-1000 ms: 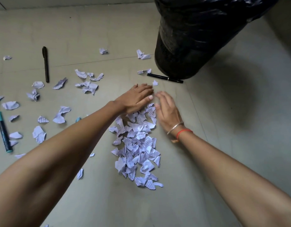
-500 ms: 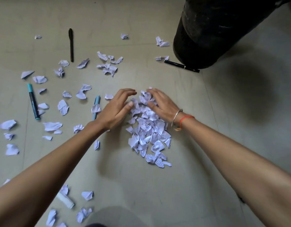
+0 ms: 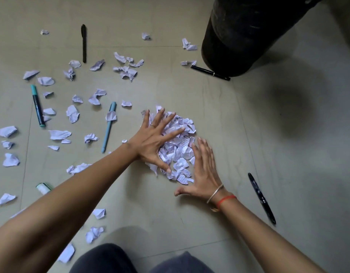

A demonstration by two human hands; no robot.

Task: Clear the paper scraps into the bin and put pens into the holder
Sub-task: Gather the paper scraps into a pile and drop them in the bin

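A heap of white paper scraps [image 3: 179,148] lies on the floor in the middle. My left hand [image 3: 153,139] presses flat on its left side, fingers spread. My right hand [image 3: 202,170] lies flat along the heap's right edge, fingers together, thumb out. Neither hand grips anything. The black bin [image 3: 243,34] stands at the top right. Pens lie around: a black pen [image 3: 210,72] by the bin, a dark pen [image 3: 83,43] at the top left, a teal marker [image 3: 37,105], a light blue pen [image 3: 109,127] and a dark blue pen [image 3: 261,198] at the right. No holder is visible.
Several loose scraps [image 3: 59,134] are strewn over the left half of the floor. A small white and green cylinder [image 3: 43,188] lies beside my left forearm. My dark-clothed knees [image 3: 115,259] fill the bottom edge. A shadow darkens the floor right of the bin.
Both hands have drawn the scraps toward me into a tighter heap. My left hand has spread flat on top. The view has tilted down, bringing in the dark blue pen and my knees.
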